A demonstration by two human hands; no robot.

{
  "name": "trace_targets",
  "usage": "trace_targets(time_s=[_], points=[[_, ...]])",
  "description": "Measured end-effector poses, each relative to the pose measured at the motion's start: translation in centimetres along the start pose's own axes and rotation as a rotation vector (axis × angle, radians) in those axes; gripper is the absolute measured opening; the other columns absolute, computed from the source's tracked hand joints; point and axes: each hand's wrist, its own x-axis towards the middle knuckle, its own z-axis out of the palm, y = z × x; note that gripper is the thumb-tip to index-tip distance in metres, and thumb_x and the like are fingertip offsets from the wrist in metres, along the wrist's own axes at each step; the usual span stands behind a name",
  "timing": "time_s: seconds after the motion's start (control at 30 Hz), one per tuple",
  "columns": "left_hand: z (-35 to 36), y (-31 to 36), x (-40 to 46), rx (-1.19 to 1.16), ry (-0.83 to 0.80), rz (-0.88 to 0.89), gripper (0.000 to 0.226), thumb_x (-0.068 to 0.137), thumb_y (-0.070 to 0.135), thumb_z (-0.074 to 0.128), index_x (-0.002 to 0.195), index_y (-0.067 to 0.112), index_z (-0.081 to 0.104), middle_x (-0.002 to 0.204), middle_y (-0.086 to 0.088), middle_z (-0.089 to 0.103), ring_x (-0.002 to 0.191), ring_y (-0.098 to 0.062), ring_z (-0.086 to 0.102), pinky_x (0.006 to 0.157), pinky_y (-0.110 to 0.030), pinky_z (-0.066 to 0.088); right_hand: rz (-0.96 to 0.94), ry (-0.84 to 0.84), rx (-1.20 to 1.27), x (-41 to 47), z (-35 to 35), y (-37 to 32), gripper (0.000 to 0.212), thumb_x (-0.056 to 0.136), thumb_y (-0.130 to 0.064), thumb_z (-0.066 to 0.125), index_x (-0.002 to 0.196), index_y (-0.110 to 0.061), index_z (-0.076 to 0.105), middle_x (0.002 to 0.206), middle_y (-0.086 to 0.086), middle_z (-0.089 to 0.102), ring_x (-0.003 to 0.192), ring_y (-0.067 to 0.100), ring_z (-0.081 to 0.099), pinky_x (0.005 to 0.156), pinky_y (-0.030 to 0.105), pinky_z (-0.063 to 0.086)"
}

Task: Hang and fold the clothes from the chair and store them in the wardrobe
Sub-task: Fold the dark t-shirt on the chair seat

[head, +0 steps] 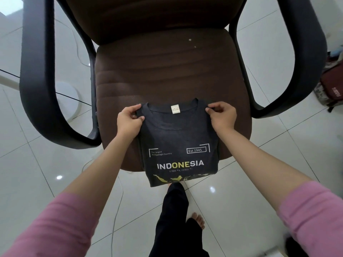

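A dark grey T-shirt (178, 138) printed with "INDONESIA" lies folded into a narrow rectangle on the front of the brown chair seat (167, 71). Its collar and label point toward the backrest, and its lower edge hangs over the seat's front. My left hand (130, 119) pinches the shirt's left shoulder corner. My right hand (221, 115) pinches the right shoulder corner. Both hands rest low, close to the seat.
The chair has black armrests, one on the left (39, 80) and one on the right (304, 71). White tiled floor (46, 173) surrounds it, with a thin cable (118, 204) running across. A red bag (332, 86) sits at the right edge. My bare foot (197, 219) stands below the seat.
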Motion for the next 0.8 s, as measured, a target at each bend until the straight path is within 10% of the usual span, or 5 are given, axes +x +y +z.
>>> trace_targets(time_s=[0.37, 0.5, 0.63, 0.8], points=[[1.3, -1.4, -5.5, -0.041, 0.079, -0.038, 0.038, 0.082, 0.021, 0.071, 0.115, 0.029, 0.056, 0.122, -0.001, 0.041, 0.106, -0.015, 0.051, 0.093, -0.025, 0.044, -0.039, -0.096, -0.281, -3.9, 0.4, 1.1, 0.043, 0.084, -0.039, 0.068, 0.124, -0.032, 0.053, 0.121, 0.004, 0.039, 0.108, 0.027, 0.052, 0.098, 0.040, 0.045], [1.2, -0.9, -5.7, -0.117, -0.007, -0.108, 0.029, 0.082, 0.016, 0.071, 0.105, 0.026, 0.056, 0.105, 0.000, 0.060, 0.089, -0.015, 0.060, 0.070, -0.026, 0.053, -0.029, -0.131, -0.440, -3.9, -0.2, 0.9, 0.035, 0.086, -0.037, 0.063, 0.117, -0.035, 0.046, 0.108, 0.001, 0.061, 0.102, 0.029, 0.055, 0.093, 0.042, 0.038], [0.7, 0.0, -4.6, -0.132, -0.059, -0.152, 0.018, 0.080, 0.008, 0.071, 0.086, 0.024, 0.066, 0.084, 0.003, 0.063, 0.082, -0.014, 0.061, 0.078, -0.032, 0.054, -0.045, -0.325, -0.140, -3.7, -1.2, 1.2, 0.029, 0.088, -0.014, 0.062, 0.106, -0.030, 0.047, 0.115, -0.005, 0.057, 0.104, 0.019, 0.056, 0.088, 0.033, 0.045], [0.0, 0.0, -4.4, -0.418, -0.187, -0.368, 0.024, 0.080, -0.004, 0.066, 0.089, 0.017, 0.074, 0.107, -0.011, 0.068, 0.098, -0.026, 0.064, 0.083, -0.034, 0.055, 0.028, -0.415, -0.013, -4.2, -2.4, 0.9, 0.023, 0.087, 0.000, 0.063, 0.090, -0.023, 0.067, 0.104, -0.007, 0.063, 0.101, 0.012, 0.057, 0.080, 0.017, 0.046]])
